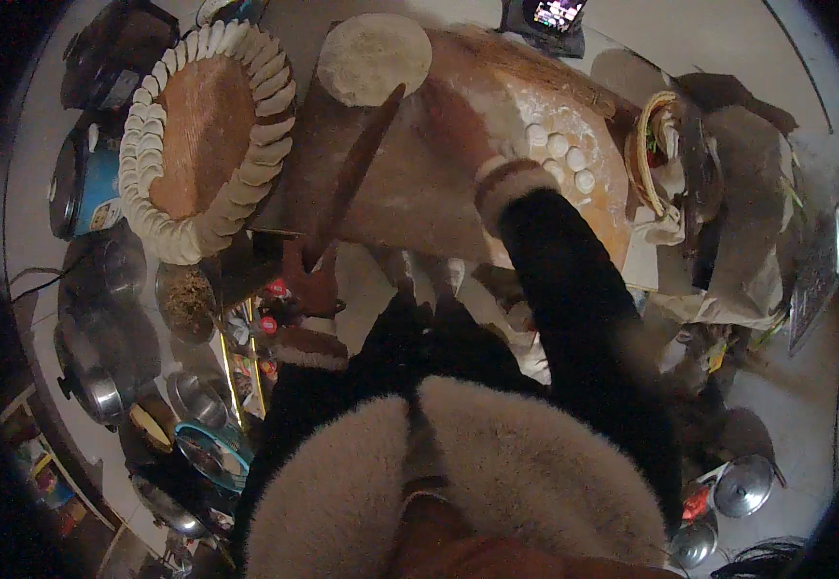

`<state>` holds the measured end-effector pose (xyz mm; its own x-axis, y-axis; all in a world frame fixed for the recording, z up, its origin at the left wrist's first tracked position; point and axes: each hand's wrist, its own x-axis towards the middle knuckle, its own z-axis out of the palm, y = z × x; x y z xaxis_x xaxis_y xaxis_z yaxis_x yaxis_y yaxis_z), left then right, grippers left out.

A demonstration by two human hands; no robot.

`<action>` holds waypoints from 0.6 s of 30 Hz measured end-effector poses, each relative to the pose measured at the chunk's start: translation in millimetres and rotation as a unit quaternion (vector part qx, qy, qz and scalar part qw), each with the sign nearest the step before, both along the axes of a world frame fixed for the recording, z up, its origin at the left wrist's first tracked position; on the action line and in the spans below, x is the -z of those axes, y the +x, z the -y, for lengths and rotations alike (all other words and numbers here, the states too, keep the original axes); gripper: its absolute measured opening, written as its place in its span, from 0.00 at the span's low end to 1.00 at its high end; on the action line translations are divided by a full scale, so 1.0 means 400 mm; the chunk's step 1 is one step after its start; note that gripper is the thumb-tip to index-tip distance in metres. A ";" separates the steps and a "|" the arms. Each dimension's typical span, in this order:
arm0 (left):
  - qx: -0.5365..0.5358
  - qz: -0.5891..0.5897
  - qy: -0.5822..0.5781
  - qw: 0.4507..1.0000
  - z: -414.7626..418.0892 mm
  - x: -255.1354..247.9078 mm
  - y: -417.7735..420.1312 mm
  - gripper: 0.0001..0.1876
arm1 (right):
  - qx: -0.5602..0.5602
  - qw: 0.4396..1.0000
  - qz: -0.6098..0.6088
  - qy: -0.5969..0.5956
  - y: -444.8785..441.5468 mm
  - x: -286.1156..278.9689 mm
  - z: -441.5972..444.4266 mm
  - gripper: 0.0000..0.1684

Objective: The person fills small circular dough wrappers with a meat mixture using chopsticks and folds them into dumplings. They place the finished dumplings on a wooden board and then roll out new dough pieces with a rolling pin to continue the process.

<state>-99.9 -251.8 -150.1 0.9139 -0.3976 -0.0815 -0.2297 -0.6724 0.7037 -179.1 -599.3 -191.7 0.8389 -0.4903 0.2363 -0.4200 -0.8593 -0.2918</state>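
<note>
My left hand (311, 279) is closed around the near end of a long tapered wooden rolling pin (361, 159). The pin slants away over the brown work board, and its far tip meets the edge of a round, flat dough sheet (374, 59). My right hand (456, 119) is over the board, right of the pin, blurred by motion. Its fingers are too smeared to tell whether they hold anything. Beyond the right wrist, several small dough pieces (557, 152) lie on a floured pale wooden board (604, 188).
At left, overlapping dumplings (271, 134) ring a wooden board (206, 137). A bowl of brown filling (185, 293), metal pots (104, 394) and a blue-rimmed basin (213, 456) stand nearer. A woven basket (640, 155) is at right; a lit screen (558, 13) stands at the back.
</note>
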 end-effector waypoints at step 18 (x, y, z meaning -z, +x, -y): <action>0.002 0.044 -0.154 0.987 0.006 -0.001 -0.009 0.18 | -0.109 0.968 0.092 0.208 -0.036 -0.089 -0.437 0.43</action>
